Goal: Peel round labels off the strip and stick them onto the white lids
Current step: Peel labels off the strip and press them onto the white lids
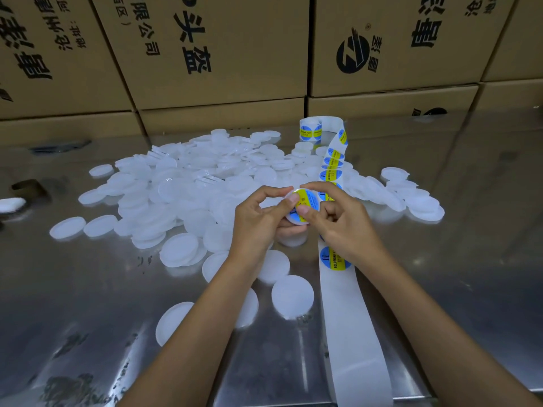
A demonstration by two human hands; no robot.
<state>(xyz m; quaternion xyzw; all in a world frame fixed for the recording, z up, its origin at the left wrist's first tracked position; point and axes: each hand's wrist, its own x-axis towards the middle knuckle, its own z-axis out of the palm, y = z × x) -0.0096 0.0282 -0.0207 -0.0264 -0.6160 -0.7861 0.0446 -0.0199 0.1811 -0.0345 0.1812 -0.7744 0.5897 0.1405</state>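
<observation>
Above the steel table both hands hold one white lid (289,216) with a round blue-and-yellow label (308,201) on its top. My left hand (258,221) grips the lid from the left and below, thumb on the label. My right hand (340,221) pinches it from the right, index finger arched over the top edge and thumb pressing the label. The label strip (333,163) runs from a roll (311,132) at the back, under my right hand, to the table's front edge; one label (335,258) remains below my right hand, and beyond it the backing (352,333) is bare.
A big heap of white lids (191,183) covers the middle of the steel table (88,304), with loose lids (292,295) in front of my hands and more lids (411,198) at the right. Stacked cardboard boxes (220,54) wall off the back. A dark ring (28,188) lies far left.
</observation>
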